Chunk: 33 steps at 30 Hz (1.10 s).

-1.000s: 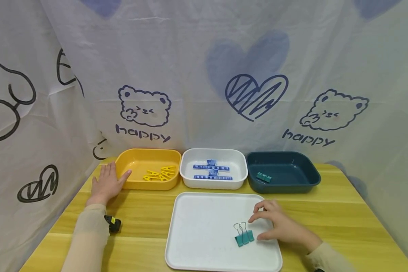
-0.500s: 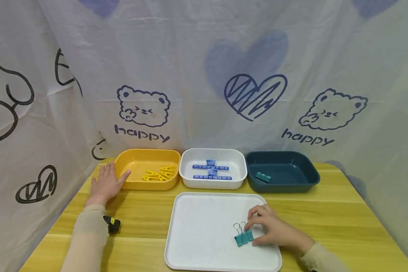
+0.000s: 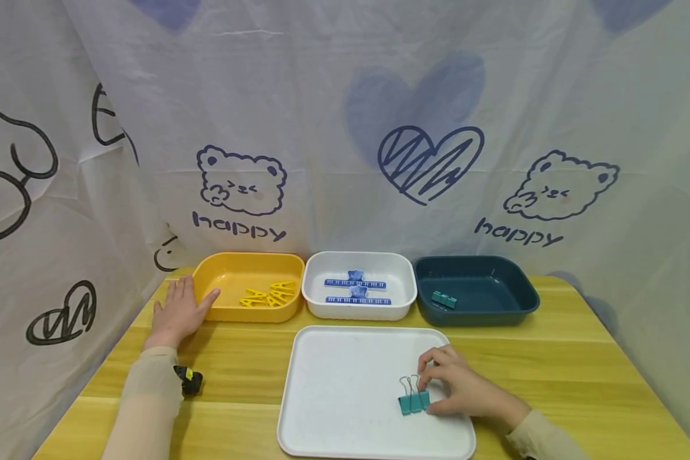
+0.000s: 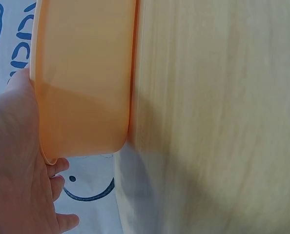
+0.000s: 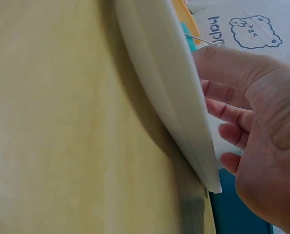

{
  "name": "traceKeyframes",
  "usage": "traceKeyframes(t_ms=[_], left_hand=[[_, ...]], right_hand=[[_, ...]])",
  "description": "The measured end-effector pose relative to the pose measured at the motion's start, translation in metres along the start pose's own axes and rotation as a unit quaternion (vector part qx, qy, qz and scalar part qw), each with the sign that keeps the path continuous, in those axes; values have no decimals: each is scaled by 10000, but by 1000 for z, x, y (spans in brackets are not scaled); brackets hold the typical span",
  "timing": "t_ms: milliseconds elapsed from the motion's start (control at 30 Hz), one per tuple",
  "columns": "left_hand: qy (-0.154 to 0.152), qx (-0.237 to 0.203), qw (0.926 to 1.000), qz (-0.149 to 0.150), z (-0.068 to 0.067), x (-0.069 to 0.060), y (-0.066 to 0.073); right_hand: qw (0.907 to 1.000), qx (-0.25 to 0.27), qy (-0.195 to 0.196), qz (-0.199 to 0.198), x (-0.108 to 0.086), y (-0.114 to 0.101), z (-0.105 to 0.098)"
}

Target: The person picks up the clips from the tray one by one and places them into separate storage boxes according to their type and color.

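Note:
A teal binder clip [image 3: 412, 403] with wire handles lies toward the right side of the white tray [image 3: 333, 383]. My right hand [image 3: 457, 386] pinches its right end between thumb and fingertips; in the right wrist view the tray's edge hides most of the clip. My left hand [image 3: 178, 313] rests at the left end of the yellow bin [image 3: 215, 313], fingers extended along the side and thumb at the front rim. Several yellow clips [image 3: 270, 294] lie inside that bin. In the left wrist view, the palm and thumb lie against the bin's rim.
Behind the tray, a white bin [image 3: 359, 312] holds blue clips [image 3: 358, 294] with a piano-key pattern. The dark blue-green bin [image 3: 477, 317] to its right contains a small teal binder clip [image 3: 444, 299]. A printed cloth [image 3: 333, 128] hangs behind the wooden table [image 3: 236, 370].
My right hand has come left to the binder clip and taken hold of its right end. The clip has turned slightly on the tray. My left hand stays at the yellow bin.

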<state>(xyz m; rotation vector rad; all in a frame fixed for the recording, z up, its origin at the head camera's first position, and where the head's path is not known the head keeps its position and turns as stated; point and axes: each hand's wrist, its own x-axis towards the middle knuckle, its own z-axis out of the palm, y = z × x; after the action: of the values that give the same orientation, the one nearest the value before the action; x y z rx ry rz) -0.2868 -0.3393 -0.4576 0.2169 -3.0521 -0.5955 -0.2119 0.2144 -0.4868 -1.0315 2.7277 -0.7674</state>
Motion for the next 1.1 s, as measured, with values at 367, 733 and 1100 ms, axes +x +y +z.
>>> traceKeyframes(t_ms=[367,733,1100], left_hand=[[13,20,10000,39,2,2,-3],[-32,-10,10000,29,1,1,-2],[6,23,10000,32,0,2,-1]], right_hand=[[9976,156,640,-206,-3,3,-10],[9795,-379,1853,-694,-10,24,-32],[9634,-522,2592,-433,-20,36,-57]])
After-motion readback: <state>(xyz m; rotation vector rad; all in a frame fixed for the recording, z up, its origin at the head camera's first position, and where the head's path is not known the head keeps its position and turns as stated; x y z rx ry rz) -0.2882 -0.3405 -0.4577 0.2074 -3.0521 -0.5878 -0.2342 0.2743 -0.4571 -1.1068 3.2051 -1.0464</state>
